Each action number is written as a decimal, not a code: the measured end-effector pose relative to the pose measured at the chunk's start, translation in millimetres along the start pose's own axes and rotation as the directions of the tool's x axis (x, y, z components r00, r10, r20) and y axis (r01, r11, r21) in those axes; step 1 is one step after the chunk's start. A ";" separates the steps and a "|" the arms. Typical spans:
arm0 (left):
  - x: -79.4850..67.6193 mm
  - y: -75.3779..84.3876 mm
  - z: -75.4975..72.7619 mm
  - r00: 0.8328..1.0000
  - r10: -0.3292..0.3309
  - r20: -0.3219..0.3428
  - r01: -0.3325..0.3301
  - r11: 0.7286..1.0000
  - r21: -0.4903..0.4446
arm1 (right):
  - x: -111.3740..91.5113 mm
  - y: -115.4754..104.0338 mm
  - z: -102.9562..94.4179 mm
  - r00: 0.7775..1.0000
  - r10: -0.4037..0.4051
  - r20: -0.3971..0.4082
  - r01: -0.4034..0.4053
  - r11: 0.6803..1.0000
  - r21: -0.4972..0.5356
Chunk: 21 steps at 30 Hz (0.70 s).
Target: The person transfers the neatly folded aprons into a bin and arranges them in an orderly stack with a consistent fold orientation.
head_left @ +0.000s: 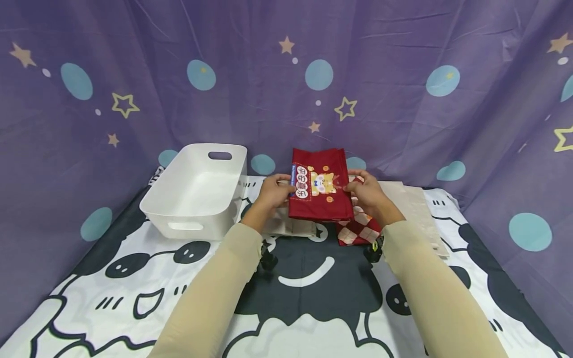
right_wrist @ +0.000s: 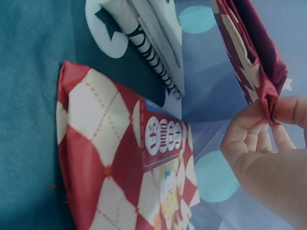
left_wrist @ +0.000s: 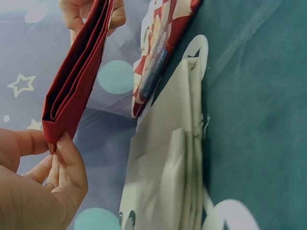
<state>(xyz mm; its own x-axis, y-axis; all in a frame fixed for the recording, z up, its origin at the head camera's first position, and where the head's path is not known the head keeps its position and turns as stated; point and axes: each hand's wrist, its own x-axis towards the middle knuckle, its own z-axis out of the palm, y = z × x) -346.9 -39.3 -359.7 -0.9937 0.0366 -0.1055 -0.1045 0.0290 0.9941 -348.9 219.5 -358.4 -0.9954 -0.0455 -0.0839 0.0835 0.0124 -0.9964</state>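
A folded dark red cloth bag (head_left: pixel 320 185) with a cartoon print is held upright above the table between both hands. My left hand (head_left: pixel 274 191) pinches its left edge; in the left wrist view the thumb and fingers (left_wrist: pixel 67 163) clamp the folded red bag (left_wrist: pixel 76 72) at a corner. My right hand (head_left: pixel 367 191) pinches the right edge, and the right wrist view shows the fingers (right_wrist: pixel 261 129) on the red bag (right_wrist: pixel 256 48). Under it lie a red-and-cream checked bag (head_left: pixel 358 231) (right_wrist: pixel 120 158) and a folded cream bag (head_left: pixel 291 226) (left_wrist: pixel 168 158).
An empty white plastic bin (head_left: pixel 197 191) with handle slots stands at the left. A flat pile of cream fabric (head_left: pixel 418 209) lies at the right. The table wears a black-and-white cartoon cloth (head_left: pixel 304 293); a purple starred curtain (head_left: pixel 286 74) hangs behind.
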 end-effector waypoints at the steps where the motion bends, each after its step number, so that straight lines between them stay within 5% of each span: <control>1: -0.3 1.5 -1.4 1.000 0.003 0.001 -0.003 1.000 0.004 | -0.9 -1.8 0.9 1.000 -0.010 0.005 0.010 1.000 0.004; 21: -11.5 36.2 -37.4 0.998 0.043 0.040 -0.045 0.997 0.061 | -16.3 -34.3 31.1 0.994 -0.103 0.034 0.101 0.994 0.039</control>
<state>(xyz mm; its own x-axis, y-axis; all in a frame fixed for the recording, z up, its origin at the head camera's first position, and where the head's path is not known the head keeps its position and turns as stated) -340.7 -76.0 -321.5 -0.9949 0.0780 -0.0635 -0.0566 0.0885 0.9945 -334.0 188.8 -323.1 -0.9966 -0.0801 0.0186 -0.0162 -0.0314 -0.9994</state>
